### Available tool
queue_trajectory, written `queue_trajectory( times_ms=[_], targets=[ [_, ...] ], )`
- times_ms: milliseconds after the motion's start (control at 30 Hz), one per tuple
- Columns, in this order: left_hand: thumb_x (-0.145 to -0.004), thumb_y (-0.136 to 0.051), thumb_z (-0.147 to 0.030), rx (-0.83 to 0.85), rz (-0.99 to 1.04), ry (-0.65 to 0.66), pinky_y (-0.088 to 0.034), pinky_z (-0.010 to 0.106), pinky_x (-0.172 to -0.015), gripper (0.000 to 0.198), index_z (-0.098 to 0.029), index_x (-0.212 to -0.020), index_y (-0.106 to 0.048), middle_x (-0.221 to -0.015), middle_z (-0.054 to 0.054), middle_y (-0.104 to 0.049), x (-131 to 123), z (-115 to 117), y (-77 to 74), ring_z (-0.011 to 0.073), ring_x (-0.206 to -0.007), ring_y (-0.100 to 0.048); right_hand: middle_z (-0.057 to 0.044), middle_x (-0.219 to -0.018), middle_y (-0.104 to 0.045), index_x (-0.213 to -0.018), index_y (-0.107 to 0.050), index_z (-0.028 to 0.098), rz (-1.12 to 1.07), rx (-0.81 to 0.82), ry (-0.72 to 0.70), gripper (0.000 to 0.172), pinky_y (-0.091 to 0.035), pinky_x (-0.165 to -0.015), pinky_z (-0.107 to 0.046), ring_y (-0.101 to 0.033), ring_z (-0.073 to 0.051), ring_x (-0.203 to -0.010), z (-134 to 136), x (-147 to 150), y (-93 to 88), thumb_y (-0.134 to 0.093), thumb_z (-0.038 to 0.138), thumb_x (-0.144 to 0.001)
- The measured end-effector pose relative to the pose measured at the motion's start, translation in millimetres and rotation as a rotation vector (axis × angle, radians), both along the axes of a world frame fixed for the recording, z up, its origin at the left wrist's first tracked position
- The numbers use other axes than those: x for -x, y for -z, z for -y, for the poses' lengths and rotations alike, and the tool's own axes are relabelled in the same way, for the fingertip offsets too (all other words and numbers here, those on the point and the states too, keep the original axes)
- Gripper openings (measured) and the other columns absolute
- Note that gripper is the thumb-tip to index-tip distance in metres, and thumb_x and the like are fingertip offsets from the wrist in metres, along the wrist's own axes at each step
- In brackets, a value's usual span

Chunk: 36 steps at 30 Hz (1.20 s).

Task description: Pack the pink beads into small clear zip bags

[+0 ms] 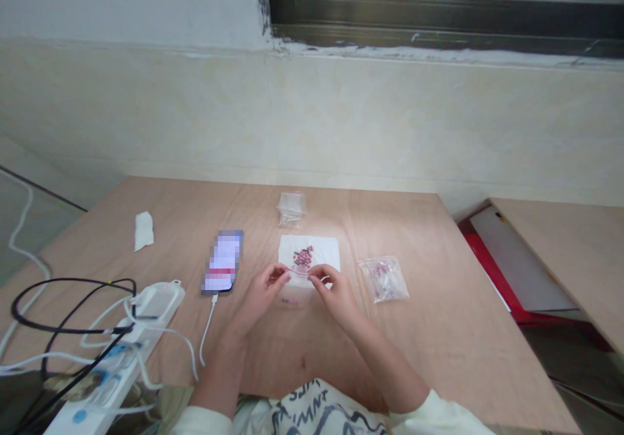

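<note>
A thin pale pink string stretches between my two hands, just above the wooden table. My left hand pinches its left end between thumb and fingertips. At the other end, my right hand pinches it the same way. Beyond the string, a pile of small pink and dark red beads lies on a white sheet of paper. Several tiny pink pieces show faintly between my wrists, too small to name.
To the right lies a clear plastic bag with small pinkish things inside; another clear bag is behind the paper. On the left are a charging phone, a scrap of white paper and a power strip with tangled cables.
</note>
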State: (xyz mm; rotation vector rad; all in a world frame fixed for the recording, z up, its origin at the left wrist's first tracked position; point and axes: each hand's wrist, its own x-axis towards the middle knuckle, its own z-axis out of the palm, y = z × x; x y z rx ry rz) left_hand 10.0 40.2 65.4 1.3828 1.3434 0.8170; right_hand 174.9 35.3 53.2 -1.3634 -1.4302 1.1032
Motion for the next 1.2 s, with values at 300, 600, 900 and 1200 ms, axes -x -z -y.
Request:
queue_trajectory(
  times_ms=[300, 600, 900, 1200],
  targets=[
    [-0.071, -0.051, -0.034, 0.035, -0.038, 0.054, -0.045, 0.026, -0.068, 0.020, -0.016, -0.075, -0.058, -0.075, 0.001, -0.061, 0.0, 9.8, -17.6, 0.0155, -0.073, -0.057, -0.002, -0.061, -0.059, -0.062, -0.057, 0.015, -0.070, 0.212, 0.002, 0.014, -0.039, -0.054, -0.024, -0.052, -0.013, -0.057, 3.7, -15.2, 4.6, -0.059, 0.030, -0.063],
    [-0.070, -0.051, -0.031, -0.072, -0.173, 0.029, -0.041, 0.027, -0.077, 0.017, -0.017, -0.073, -0.060, -0.078, 0.002, -0.064, -0.9, 7.8, -24.5, 0.0173, -0.080, -0.057, -0.001, -0.065, -0.059, -0.064, -0.058, 0.016, -0.020, 0.130, 0.000, 0.011, -0.039, -0.057, -0.024, -0.052, -0.013, -0.061, 6.2, -10.3, -13.1, -0.055, 0.027, -0.064],
    [-0.074, -0.046, -0.031, -0.005, -0.010, 0.174, -0.042, 0.022, -0.064, 0.017, -0.015, -0.074, -0.053, -0.072, 0.000, -0.055, -12.2, 2.9, -24.2, 0.0127, -0.070, -0.052, 0.001, -0.056, -0.054, -0.058, -0.053, 0.017, -0.014, 0.075, -0.007, 0.009, -0.037, -0.054, -0.023, -0.047, -0.012, -0.055, -0.9, -4.7, -13.7, -0.055, 0.023, -0.064],
    [-0.076, -0.044, -0.032, -0.053, -0.067, 0.242, -0.040, 0.023, -0.067, 0.020, -0.015, -0.073, -0.056, -0.071, 0.000, -0.055, -19.6, -7.6, -27.0, 0.0131, -0.071, -0.051, 0.002, -0.054, -0.053, -0.059, -0.054, 0.015, -0.181, 0.271, -0.017, 0.017, -0.035, -0.050, -0.022, -0.046, -0.010, -0.051, -9.7, -7.2, -11.0, -0.060, 0.032, -0.060]
  ],
)
